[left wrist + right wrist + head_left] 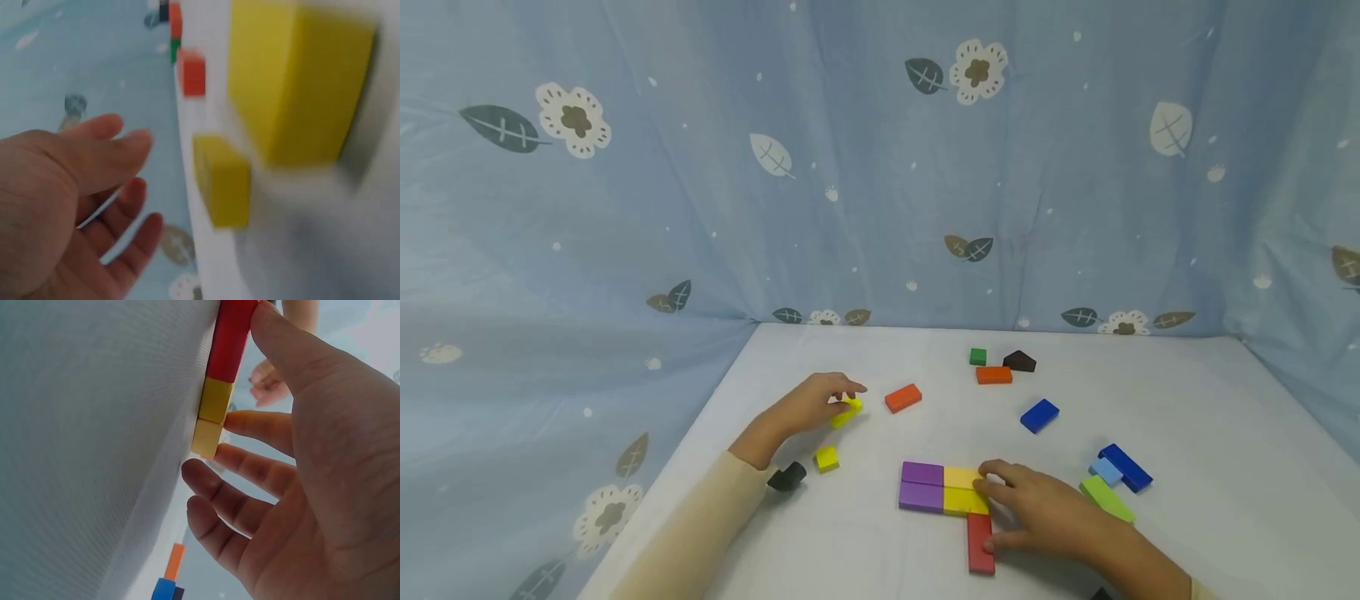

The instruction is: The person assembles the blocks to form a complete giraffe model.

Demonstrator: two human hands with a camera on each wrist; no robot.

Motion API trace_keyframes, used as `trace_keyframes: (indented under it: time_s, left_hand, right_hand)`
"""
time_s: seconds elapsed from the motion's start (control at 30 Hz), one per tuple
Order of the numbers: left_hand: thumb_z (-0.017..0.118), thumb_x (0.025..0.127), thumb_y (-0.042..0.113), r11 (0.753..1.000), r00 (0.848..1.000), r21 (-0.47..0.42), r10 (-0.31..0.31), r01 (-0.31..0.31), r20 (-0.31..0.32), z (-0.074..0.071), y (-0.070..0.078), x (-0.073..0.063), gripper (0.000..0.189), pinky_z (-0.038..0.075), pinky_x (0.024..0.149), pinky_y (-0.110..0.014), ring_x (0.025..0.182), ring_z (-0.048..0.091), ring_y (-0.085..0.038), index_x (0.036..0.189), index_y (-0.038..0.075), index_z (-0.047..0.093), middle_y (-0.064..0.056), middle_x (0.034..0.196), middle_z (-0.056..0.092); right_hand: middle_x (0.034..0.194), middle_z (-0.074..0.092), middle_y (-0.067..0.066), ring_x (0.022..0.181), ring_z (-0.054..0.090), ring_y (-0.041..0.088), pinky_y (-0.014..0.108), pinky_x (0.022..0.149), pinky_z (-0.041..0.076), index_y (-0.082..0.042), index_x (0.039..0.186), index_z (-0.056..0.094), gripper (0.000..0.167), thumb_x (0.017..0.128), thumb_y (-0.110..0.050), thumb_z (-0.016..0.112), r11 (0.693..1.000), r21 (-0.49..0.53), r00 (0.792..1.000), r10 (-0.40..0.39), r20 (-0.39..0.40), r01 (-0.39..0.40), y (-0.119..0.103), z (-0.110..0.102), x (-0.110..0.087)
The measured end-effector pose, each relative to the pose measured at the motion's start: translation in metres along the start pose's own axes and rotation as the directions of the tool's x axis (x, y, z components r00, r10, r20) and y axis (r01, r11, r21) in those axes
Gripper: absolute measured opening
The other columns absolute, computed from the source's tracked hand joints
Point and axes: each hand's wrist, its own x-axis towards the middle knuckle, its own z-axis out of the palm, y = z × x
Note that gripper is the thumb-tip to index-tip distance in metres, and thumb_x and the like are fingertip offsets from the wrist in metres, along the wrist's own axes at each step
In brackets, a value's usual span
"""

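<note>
My left hand (pixel 808 404) hovers with loosely bent fingers at a yellow block (pixel 847 412); the left wrist view shows a gap between the fingers and that yellow block (pixel 225 181). A second yellow block (pixel 827 458) lies nearer to me. On the white table, two purple blocks (pixel 921 497) sit flush against two yellow blocks (pixel 966 502), and a red block (pixel 980 550) extends from their near right corner. My right hand (pixel 1048 510) rests at this group, fingers spread. Its thumb touches the red block (pixel 232 340), and fingertips touch the yellow blocks (pixel 215 400).
Orange blocks (pixel 903 397), a green block (pixel 978 357), a dark brown block (pixel 1019 362) and a blue block (pixel 1040 416) lie farther back. Right of my right hand are dark blue (pixel 1125 467), light blue (pixel 1107 471) and lime green (pixel 1107 498) blocks. A patterned curtain (pixel 880 183) borders the table.
</note>
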Motion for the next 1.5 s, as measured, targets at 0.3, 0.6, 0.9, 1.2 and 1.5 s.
trace_keyframes:
  time_s: [0.3, 0.6, 0.9, 1.2, 1.5]
  left_hand:
    - [0.069, 0.091, 0.010, 0.990, 0.983, -0.090, -0.096, 0.111, 0.160, -0.014, -0.029, 0.000, 0.044, 0.046, 0.084, -0.036, 0.098, 0.052, -0.017, 0.133, 0.022, 0.062, 0.005, 0.116, 0.058]
    - [0.073, 0.088, 0.011, 0.977, 0.953, -0.141, -0.115, 0.160, 0.281, -0.012, -0.039, 0.004, 0.055, 0.050, 0.080, -0.033, 0.091, 0.055, -0.017, 0.138, 0.026, 0.057, 0.005, 0.106, 0.060]
    - [0.079, 0.082, 0.017, 0.969, 0.938, -0.118, -0.174, 0.218, 0.299, -0.005, -0.029, 0.011, 0.049, 0.048, 0.076, -0.033, 0.089, 0.052, -0.018, 0.129, 0.024, 0.064, 0.004, 0.095, 0.060]
    - [0.088, 0.070, 0.036, 0.976, 0.958, -0.089, -0.175, 0.199, 0.225, 0.010, -0.011, 0.006, 0.048, 0.044, 0.091, -0.038, 0.099, 0.052, -0.015, 0.113, 0.026, 0.068, 0.013, 0.105, 0.058]
    - [0.089, 0.065, 0.044, 0.987, 0.968, -0.074, -0.126, 0.145, 0.218, 0.018, 0.004, -0.001, 0.051, 0.045, 0.092, -0.039, 0.099, 0.053, -0.014, 0.108, 0.023, 0.070, 0.014, 0.104, 0.060]
  right_hand:
    - [0.140, 0.048, -0.002, 0.120, 0.053, 0.024, 0.049, 0.092, 0.048, -0.029, 0.134, 0.060, 0.083, 0.070, -0.081, 0.057, 1.000, 0.005, 1.000, 0.009, 0.013, -0.009, -0.005, -0.001, 0.001]
    - [0.138, 0.050, -0.002, 0.119, 0.054, 0.024, 0.048, 0.091, 0.049, -0.030, 0.131, 0.061, 0.082, 0.069, -0.082, 0.056, 1.000, -0.013, 1.000, -0.015, 0.014, 0.015, -0.004, -0.002, 0.003]
    - [0.139, 0.049, -0.002, 0.118, 0.054, 0.024, 0.048, 0.091, 0.049, -0.030, 0.132, 0.061, 0.082, 0.069, -0.082, 0.056, 1.000, -0.010, 1.000, -0.015, 0.018, 0.015, -0.004, 0.000, 0.003]
    - [0.138, 0.049, -0.002, 0.117, 0.054, 0.024, 0.048, 0.091, 0.049, -0.029, 0.131, 0.062, 0.080, 0.069, -0.080, 0.058, 1.000, -0.012, 1.000, -0.008, 0.017, 0.008, -0.004, -0.003, 0.002]
    - [0.138, 0.049, -0.003, 0.116, 0.055, 0.023, 0.047, 0.090, 0.049, -0.029, 0.131, 0.062, 0.081, 0.068, -0.081, 0.058, 1.000, -0.013, 1.000, 0.000, 0.019, 0.000, -0.003, -0.004, 0.002]
